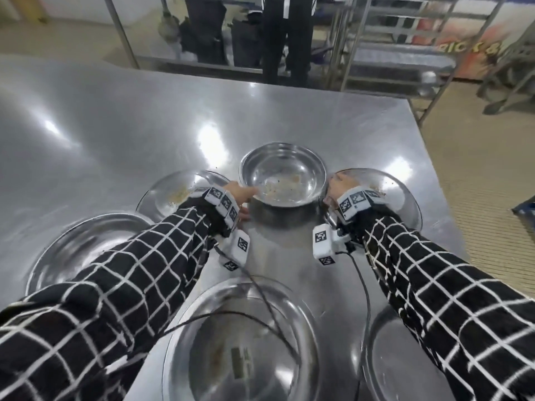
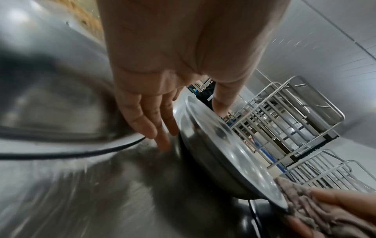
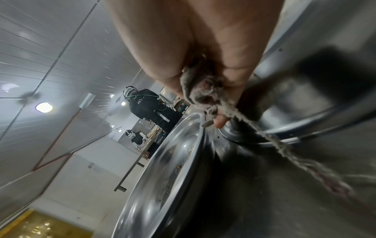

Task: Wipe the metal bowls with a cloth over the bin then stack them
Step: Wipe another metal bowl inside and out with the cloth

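Observation:
A metal bowl (image 1: 283, 173) with food residue sits mid-table, a dark shadow under it. My left hand (image 1: 243, 201) holds its left rim: the thumb (image 2: 221, 103) lies on the rim and the straight fingers (image 2: 158, 128) lie against the outer wall of the bowl (image 2: 223, 145). My right hand (image 1: 337, 183) is at the bowl's right side and grips a bunched grey-brown cloth (image 3: 203, 90), which also shows in the left wrist view (image 2: 305, 209). One frayed end of the cloth trails down. No bin is in view.
Several other metal bowls ring the central one: a crumbed one far left (image 1: 179, 192), one far right (image 1: 390, 195), one near left (image 1: 86, 250) and one near centre (image 1: 240, 342). The steel table's right edge (image 1: 451, 198) is close. A person (image 1: 286, 39) and wire racks (image 1: 390, 53) stand beyond.

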{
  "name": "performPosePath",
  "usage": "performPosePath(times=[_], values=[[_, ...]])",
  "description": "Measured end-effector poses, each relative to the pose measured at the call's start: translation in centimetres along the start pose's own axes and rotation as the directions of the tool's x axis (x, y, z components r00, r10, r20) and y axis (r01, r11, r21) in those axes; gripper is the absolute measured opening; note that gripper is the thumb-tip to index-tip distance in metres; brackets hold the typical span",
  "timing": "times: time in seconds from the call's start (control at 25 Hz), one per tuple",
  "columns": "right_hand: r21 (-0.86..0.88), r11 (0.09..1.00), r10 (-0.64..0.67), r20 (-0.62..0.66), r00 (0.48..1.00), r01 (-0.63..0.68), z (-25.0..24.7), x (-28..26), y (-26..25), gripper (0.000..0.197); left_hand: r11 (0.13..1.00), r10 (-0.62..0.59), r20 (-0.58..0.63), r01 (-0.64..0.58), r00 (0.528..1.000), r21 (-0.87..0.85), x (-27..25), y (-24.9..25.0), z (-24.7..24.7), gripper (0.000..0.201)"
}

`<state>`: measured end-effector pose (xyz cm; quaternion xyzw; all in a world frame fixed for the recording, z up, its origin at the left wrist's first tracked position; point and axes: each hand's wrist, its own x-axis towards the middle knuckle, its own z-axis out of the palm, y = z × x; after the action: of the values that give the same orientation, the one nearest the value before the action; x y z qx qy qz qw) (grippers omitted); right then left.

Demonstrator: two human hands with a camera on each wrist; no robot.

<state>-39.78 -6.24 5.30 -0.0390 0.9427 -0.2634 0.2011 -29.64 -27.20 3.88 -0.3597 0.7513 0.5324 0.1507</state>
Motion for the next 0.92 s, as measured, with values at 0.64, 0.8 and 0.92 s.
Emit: performPosePath(times=[0.64, 0.8, 0.92], values=[[0.571, 0.820, 0.138, -0.165, 0.977, -0.020, -1.2, -1.6, 0.7, 0.033, 0.959, 0.284, -0.149, -0.280, 0.947, 0.046, -4.5, 4.1, 1.8, 0.068], [0.631, 0.764, 0.096, -0.312, 0.945, 0.131, -6.5, -7.8, 3.1, 0.037, 0.905, 0.426, -0.124, -0.418, 0.896, 0.084, -11.3, 7.3, 3.9, 0.066], [0.656, 0.735, 0.157, -0.406, 0.900, 0.168, -10.9, -13.6, 7.0, 0.034, 0.830, 0.558, -0.082, -0.555, 0.826, 0.052, -17.6, 9.3, 8.1, 0.047]])
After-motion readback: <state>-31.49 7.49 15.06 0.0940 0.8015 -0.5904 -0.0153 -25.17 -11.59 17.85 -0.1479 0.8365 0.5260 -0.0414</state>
